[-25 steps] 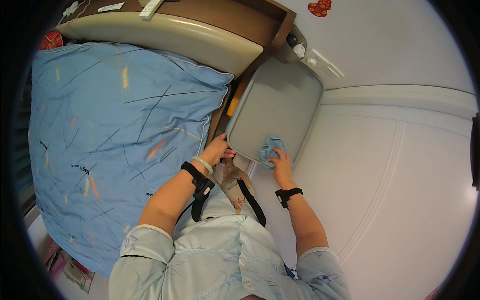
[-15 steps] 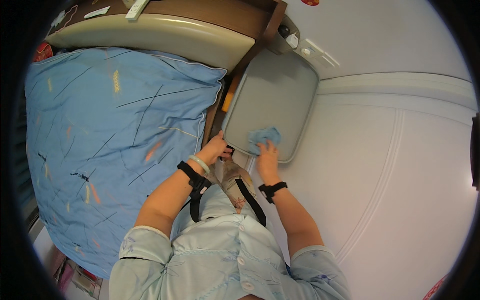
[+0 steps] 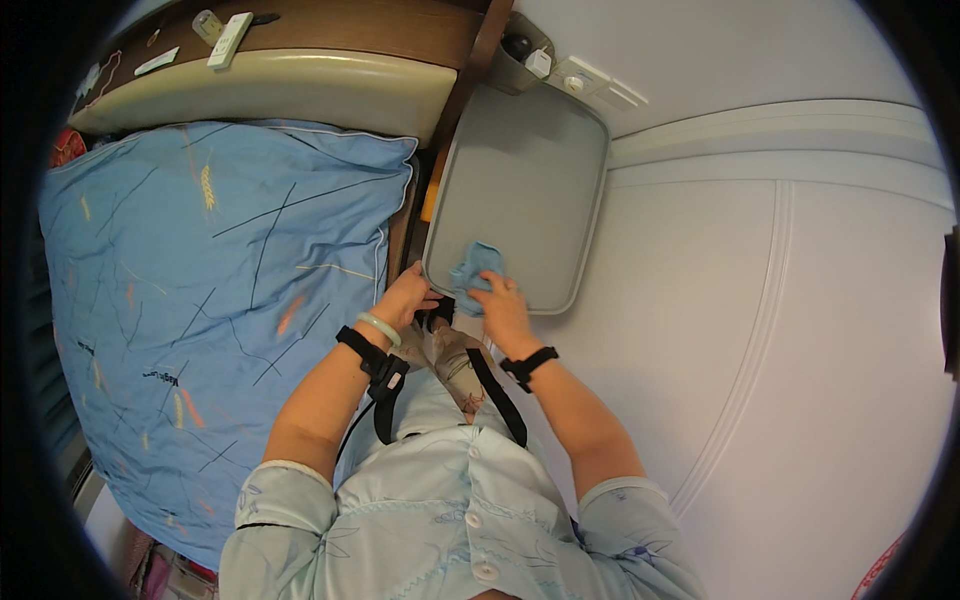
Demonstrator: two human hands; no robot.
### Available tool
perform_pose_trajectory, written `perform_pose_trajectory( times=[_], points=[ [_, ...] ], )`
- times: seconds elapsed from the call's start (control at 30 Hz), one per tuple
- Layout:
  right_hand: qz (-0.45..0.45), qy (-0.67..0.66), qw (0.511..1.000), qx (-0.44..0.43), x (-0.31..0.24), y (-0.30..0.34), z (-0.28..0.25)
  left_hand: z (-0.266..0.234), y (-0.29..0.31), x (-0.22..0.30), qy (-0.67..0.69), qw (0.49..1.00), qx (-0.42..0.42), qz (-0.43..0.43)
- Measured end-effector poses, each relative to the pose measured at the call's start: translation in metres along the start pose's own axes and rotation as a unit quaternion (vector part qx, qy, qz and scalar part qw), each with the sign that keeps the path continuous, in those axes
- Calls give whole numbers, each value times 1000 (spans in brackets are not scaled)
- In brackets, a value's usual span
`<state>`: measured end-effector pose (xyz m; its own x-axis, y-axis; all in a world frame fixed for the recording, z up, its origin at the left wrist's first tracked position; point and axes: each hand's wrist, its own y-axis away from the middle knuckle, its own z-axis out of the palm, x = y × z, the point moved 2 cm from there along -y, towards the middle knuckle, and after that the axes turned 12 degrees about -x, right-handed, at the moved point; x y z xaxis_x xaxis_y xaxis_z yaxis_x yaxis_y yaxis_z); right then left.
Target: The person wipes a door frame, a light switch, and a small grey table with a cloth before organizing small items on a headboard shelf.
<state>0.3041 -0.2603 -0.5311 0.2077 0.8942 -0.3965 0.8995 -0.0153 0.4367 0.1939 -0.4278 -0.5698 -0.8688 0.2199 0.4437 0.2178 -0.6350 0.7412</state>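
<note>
A grey rectangular lid or tray-like top (image 3: 530, 170) with rounded corners and a raised rim lies ahead of me, beside the bed. My right hand (image 3: 503, 308) presses a crumpled blue cloth (image 3: 477, 266) onto its near left part, fingers closed over the cloth. At the near left corner, my left hand (image 3: 407, 297) has its fingers at the rim, with the fingertips partly hidden by the edge; it looks to be gripping that corner. A pale bangle (image 3: 380, 328) and a black strap are on the left wrist, another black strap on the right.
On the left is a bed with a blue patterned quilt (image 3: 220, 270) and a cream headboard (image 3: 290, 95). A remote control (image 3: 230, 40) rests on the brown shelf above. Behind the grey top, a small bin (image 3: 520, 60) and sockets (image 3: 582, 78) are on the wall. White panels (image 3: 690, 300) stand at right.
My right hand has drawn the cloth leftward across the grey surface, toward the near left corner. My left hand stays at the rim. The whole view has shifted slightly.
</note>
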Motion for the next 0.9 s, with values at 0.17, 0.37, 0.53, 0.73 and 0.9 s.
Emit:
perform_pose_trajectory(
  times=[0.17, 0.37, 0.53, 0.73, 0.9],
  points=[
    [89, 63, 994, -31, 74, 34, -28, 1, -2, 4, -26, 999, -28, 15],
    [116, 140, 980, -79, 71, 25, -40, -9, -12, -1, -34, 999, -13, -7],
    [132, 103, 979, -116, 51, 17, -38, 2, -12, 4, -51, 998, 33, -17],
    [38, -4, 992, -118, -15, -26, -15, -2, -11, 3, -46, 999, 15, 2],
    [-34, -91, 991, -96, -55, -63, 1, 4, 2, 16, -26, 999, -20, 24]
  ],
)
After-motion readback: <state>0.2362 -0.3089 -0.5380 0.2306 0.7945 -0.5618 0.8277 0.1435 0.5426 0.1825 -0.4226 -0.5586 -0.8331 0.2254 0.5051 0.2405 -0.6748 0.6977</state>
